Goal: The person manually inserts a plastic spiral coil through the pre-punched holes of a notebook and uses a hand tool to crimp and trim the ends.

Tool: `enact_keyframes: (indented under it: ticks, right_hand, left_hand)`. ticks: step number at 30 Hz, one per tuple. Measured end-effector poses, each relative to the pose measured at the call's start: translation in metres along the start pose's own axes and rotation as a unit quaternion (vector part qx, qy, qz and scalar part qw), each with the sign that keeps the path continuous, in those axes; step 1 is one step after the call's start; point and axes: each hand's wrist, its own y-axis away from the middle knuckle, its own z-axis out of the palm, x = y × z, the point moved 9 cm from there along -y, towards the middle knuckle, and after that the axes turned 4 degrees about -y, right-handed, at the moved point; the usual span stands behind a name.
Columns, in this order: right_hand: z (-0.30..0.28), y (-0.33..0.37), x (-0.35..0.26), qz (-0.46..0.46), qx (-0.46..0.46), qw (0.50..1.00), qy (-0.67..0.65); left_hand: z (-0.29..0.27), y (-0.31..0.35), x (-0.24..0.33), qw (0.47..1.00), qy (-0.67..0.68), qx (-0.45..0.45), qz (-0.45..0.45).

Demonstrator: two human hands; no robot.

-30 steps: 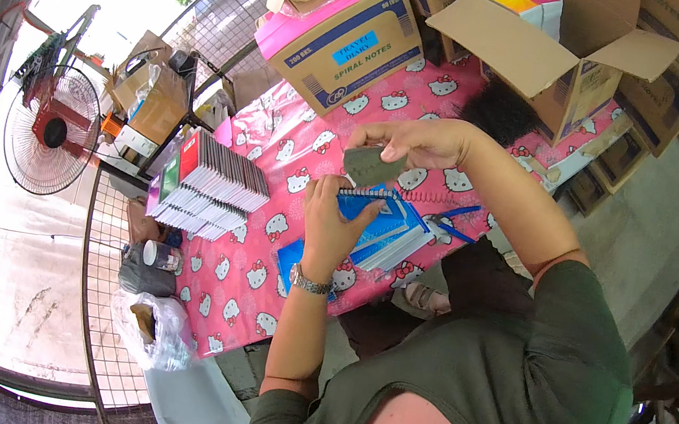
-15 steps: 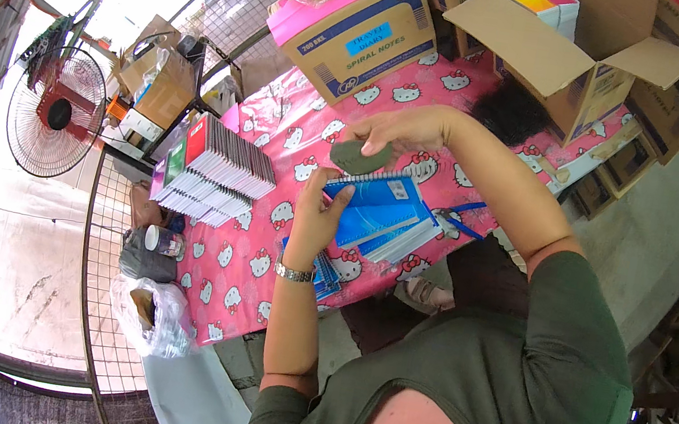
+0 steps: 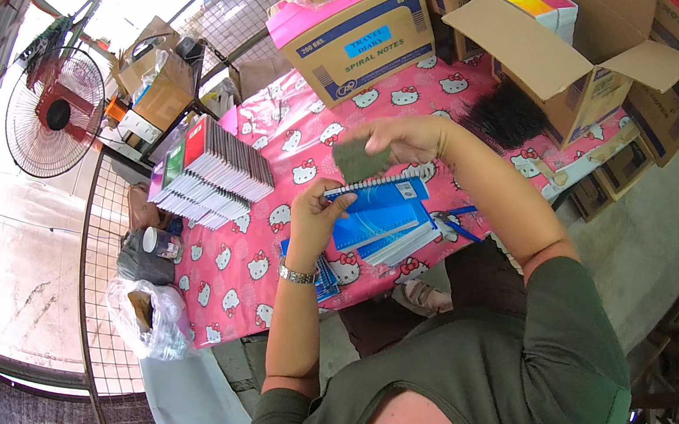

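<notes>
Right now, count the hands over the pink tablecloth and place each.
2: the left hand pinches the blue spiral notebook by a corner; the right hand holds a dark green pad beyond it. No other hand shows.

we find the notebook (image 3: 380, 205) over a notebook pile (image 3: 405, 245) at the near edge of the table (image 3: 230, 284) — left hand (image 3: 317, 216) on its left end, right hand (image 3: 400, 140) with the pad (image 3: 360, 162) by its far edge. a hand tool (image 3: 465, 231) lies right of the pile. we log a book stack (image 3: 218, 166) on the table's left; fan (image 3: 58, 114) farther left. behind the hands: a carton (image 3: 357, 42) — right of it, an open carton (image 3: 591, 110), wire heap (image 3: 507, 119) before it.
</notes>
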Motion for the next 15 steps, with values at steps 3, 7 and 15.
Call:
enact_keyframes:
  ticks: [3,7,15]
  right_hand:
    - [0.001,0.001,-0.002,0.043,0.044,0.992,0.114]
    - [0.013,0.000,-0.019,-0.078,-0.047,0.994,-0.055]
    - [-0.133,0.060,0.114,0.204,0.422,0.747,0.472]
  left_hand:
    - [0.000,0.002,0.003,1.000,-0.013,-0.004,0.012]
    - [0.000,0.003,0.003,1.000,0.016,0.008,0.013]
    - [-0.012,0.008,0.002,0.996,0.006,0.087,-0.018]
